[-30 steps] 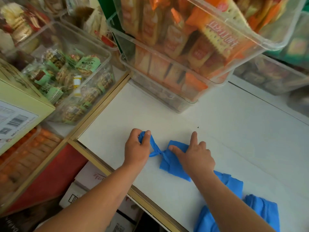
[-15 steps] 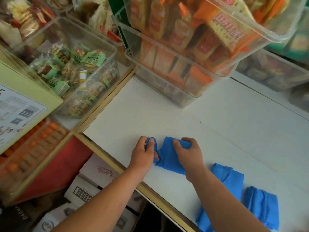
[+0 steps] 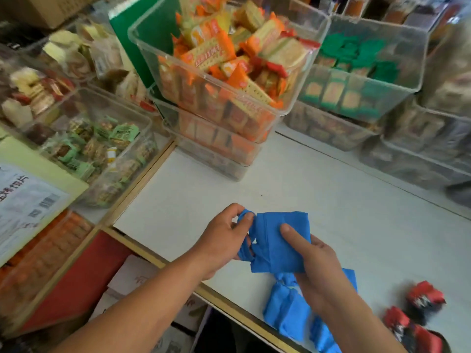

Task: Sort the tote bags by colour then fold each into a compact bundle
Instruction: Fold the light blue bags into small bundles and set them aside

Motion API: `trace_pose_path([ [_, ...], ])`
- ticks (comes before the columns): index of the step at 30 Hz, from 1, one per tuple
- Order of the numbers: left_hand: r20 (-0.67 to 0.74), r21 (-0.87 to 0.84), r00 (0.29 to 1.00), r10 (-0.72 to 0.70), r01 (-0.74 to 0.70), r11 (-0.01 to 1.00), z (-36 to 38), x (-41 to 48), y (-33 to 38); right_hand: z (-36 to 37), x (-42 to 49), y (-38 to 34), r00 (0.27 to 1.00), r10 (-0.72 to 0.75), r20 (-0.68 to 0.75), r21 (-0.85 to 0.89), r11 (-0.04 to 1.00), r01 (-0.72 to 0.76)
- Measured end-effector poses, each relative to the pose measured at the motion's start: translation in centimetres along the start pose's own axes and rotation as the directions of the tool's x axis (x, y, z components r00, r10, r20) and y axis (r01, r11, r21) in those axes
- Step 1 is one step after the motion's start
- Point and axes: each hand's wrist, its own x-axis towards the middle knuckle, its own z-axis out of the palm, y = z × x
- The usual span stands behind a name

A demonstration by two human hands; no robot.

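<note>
Bright blue tote bag (image 3: 274,244), folded into a creased square, over the white bench (image 3: 356,225). Left hand (image 3: 221,238) fingers pinch its twisted handle (image 3: 244,252); right hand (image 3: 316,261) fingers and thumb clamp its body.

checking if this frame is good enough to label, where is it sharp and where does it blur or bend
Head view, centre: the blue tote bag, left hand and right hand are fairly sharp. Head view, edges: the red and black bundles at lower right and the far snack bins are smeared. The wide lens bows the white counter. The light is soft and even, with no hard shadows.
</note>
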Motion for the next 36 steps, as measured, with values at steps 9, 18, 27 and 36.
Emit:
trace_pose_path([
  [9,0.306,0.089,0.952,-0.021,-0.007,0.996,9.3,-5.9,6.7,-10.7,-9.7,-4.0,0.814,-0.499,0.297,-0.4,0.71,0.58],
  [18,0.401,0.171,0.912,0.088,-0.169,0.971,16.9,-8.7,10.1,-17.3,-11.0,-2.2,0.604,-0.791,0.1,-0.609,0.432,0.666],
  [27,0.432,0.267,0.898,0.088,-0.221,0.938,21.3,-10.0,9.2,-19.6,-14.6,-2.7,0.365,-0.868,0.336,-0.696,0.032,0.717],
  [36,0.512,0.31,0.847,0.144,-0.339,0.888,22.7,-12.0,9.6,-20.5,-14.0,-3.0,0.443,-0.87,0.217,-0.704,0.175,0.688],
])
